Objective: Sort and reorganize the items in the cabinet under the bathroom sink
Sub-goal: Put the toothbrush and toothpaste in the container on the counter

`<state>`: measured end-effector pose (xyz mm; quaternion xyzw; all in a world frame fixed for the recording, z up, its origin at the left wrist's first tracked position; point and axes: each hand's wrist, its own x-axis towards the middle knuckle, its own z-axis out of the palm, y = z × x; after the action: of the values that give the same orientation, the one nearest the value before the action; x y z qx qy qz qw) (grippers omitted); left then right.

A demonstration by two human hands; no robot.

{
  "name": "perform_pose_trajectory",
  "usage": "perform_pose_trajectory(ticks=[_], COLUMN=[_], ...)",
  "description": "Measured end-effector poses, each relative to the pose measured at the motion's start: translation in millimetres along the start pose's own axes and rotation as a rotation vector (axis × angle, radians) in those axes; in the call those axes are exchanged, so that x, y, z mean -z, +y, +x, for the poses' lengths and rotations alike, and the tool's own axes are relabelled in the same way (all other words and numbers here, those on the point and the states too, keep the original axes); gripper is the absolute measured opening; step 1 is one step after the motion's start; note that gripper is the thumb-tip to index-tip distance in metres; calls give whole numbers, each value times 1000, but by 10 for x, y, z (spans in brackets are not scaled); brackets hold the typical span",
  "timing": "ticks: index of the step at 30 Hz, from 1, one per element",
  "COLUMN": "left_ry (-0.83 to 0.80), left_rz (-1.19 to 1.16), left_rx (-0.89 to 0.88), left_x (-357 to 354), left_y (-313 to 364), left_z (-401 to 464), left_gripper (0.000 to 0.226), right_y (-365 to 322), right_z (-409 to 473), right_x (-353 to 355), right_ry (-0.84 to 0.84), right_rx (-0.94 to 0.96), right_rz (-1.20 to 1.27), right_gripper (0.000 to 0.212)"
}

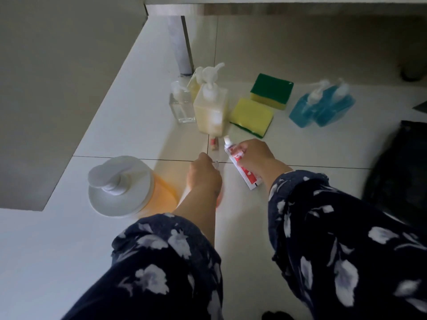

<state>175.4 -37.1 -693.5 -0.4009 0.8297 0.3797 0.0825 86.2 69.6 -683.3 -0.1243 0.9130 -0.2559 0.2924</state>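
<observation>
Right hand gripped a red-and-white toothpaste tube low over the tiled floor, left hand curled, perhaps pinching something small and clear (too blurred to tell), pump bottles and sponges stood just beyond

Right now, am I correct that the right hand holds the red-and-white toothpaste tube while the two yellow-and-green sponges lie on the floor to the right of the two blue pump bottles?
Not quite. The head view shows the two yellow-and-green sponges lying on the floor to the left of the two blue pump bottles, not the right. The rest holds: the right hand holds the red-and-white toothpaste tube.
</observation>
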Motion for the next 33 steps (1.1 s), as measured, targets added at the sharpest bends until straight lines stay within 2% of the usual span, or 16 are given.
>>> perform_pose_trajectory(ticks=[5,10,16,20,24,33], left_ry=[-41,-62,-88,-115,-135,-180], left_rz=[-91,-148,-149,-265,-343,-318], left_rx=[-45,-139,-174,-124,-84,-56], left_x=[43,59,114,259,585,1789], left_y=[-106,-182,-169,-31,197,1021], left_z=[-82,-102,-14,-87,-353,-1449], left_gripper=[35,43,47,47,48,51], right_y=[-36,-62,-78,-166,-374,-1275], right_z=[-39,-123,-204,-358,-709,-1824], right_x=[-25,-12,-15,95,422,1618], right_ry=[-7,-40,-37,-34,-26,-60], right_rx=[-40,-14,-64,-125,-142,-132], right_rz=[-19,-89,81,233,313,400], right_gripper=[24,35,34,32,33,43])
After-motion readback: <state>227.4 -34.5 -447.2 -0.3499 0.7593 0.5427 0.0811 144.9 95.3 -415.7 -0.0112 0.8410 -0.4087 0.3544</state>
